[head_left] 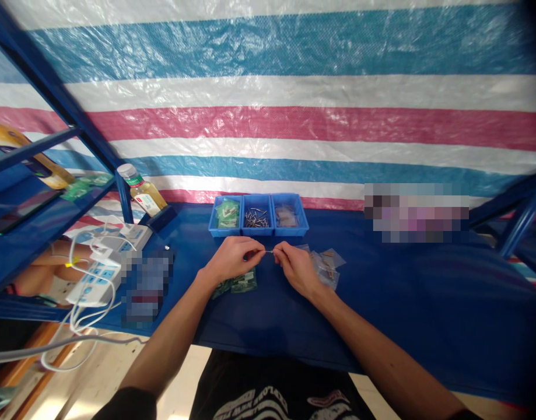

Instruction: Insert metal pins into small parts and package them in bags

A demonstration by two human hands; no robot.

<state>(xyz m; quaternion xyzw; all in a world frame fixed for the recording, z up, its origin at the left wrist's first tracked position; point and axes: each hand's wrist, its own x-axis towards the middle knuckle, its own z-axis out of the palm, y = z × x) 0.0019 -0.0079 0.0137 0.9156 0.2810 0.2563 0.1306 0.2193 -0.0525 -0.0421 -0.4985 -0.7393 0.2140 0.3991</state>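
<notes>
No wording can be read with certainty. White block lettering runs across the black T-shirt [272,402] at the near edge, but it is curved and cut off. The label [147,204] on the plastic bottle [139,186] at far left and the markings on the white power strip [95,286] are too small to make out.

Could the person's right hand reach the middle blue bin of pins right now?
Probably yes. The right hand sits close to the middle blue bin, nothing between them, though it pinches a thin metal piece with the left hand.
</notes>
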